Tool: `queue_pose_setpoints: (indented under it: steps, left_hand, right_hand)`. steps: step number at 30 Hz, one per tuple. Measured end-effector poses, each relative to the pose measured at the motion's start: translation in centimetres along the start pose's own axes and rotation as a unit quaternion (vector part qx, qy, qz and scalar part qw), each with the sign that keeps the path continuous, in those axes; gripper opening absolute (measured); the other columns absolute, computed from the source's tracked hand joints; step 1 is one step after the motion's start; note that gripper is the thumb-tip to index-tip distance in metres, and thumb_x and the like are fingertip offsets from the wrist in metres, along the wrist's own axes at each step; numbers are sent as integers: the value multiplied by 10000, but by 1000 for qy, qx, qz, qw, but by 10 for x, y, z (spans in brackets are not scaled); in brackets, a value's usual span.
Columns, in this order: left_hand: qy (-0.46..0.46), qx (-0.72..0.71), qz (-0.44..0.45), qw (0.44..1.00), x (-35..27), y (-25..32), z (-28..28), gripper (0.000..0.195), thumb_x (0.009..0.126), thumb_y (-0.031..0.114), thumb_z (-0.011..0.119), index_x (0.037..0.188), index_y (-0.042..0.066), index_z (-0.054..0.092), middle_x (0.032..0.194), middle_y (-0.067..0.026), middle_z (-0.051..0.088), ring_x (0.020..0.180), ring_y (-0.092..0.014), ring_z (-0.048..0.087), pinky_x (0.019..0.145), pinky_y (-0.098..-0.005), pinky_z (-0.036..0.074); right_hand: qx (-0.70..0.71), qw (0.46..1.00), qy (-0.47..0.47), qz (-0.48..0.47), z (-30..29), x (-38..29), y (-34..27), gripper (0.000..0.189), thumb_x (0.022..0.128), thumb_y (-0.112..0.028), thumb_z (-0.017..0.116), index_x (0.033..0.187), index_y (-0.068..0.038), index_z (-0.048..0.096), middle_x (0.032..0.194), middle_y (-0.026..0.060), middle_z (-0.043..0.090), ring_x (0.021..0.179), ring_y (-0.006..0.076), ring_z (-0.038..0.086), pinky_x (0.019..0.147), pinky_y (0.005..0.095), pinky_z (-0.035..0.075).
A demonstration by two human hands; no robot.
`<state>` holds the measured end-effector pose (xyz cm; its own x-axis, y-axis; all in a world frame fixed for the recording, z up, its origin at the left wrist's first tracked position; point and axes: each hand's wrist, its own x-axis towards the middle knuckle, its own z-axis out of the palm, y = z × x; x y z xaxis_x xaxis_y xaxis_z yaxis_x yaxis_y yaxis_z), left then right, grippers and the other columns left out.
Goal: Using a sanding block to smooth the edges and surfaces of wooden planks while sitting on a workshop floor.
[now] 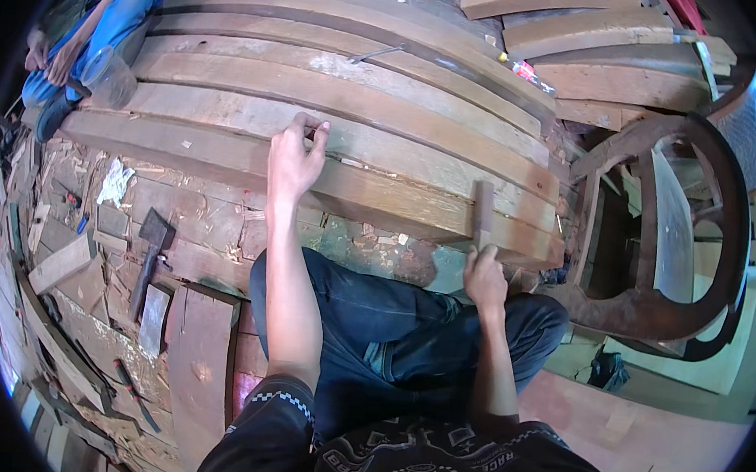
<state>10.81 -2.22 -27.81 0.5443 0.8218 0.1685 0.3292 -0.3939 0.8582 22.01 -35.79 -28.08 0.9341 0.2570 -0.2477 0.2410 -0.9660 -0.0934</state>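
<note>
My left hand (296,158) is over the front wooden beams, its fingers curled and the thumb near the forefinger. Whether anything small is pinched there is hidden. My right hand (487,278) grips the lower end of a short flat wooden stick (483,207), which stands out over the right part of the front beam (394,197). Behind that beam, several long squared timbers (361,100) lie side by side. Small pale chips (355,163) lie along the seam right of my left hand. A thin metal tool (377,53) rests across the timbers farther back.
A person in jeans (131,5) sits at the far left beside a clear plastic tub (109,79). Left on the floor lie a broad-headed hand tool (156,230), a screwdriver (137,393) and a plank (198,368). A curved wooden chair frame (648,317) and a bottle (527,72) are to the right.
</note>
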Motion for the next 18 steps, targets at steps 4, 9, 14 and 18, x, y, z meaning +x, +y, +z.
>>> queue_pose_setpoints:
  steps: [4,9,14,18]
  left_hand:
    - [-8,-4,-4,1000,0,4,0,187,953,209,631,974,25,660,839,-188,718,734,-362,702,679,-437,528]
    - [-14,-6,-1,1000,-1,5,8,196,950,210,637,961,15,657,830,-192,716,730,-368,701,675,-443,526]
    - [11,9,36,999,-1,-1,12,220,958,234,646,970,16,665,744,-138,693,608,-226,659,605,-358,508]
    - [-2,3,13,1000,0,-6,9,220,958,235,646,979,18,670,756,-146,700,626,-231,668,613,-358,511]
  right_hand:
    - [60,998,-14,15,13,-6,-15,425,1006,-371,458,1129,34,414,982,371,657,939,552,639,856,604,501]
    - [130,983,-111,-67,27,-14,-124,470,1021,-365,423,1195,67,370,1035,358,664,1007,520,645,906,572,499]
    - [123,965,-164,-162,31,-29,-198,417,1032,-352,398,1176,39,417,1006,326,687,973,487,674,888,568,515]
    - [118,969,-145,-163,24,-19,-150,435,1032,-387,417,1173,22,455,983,325,687,955,491,675,846,580,520]
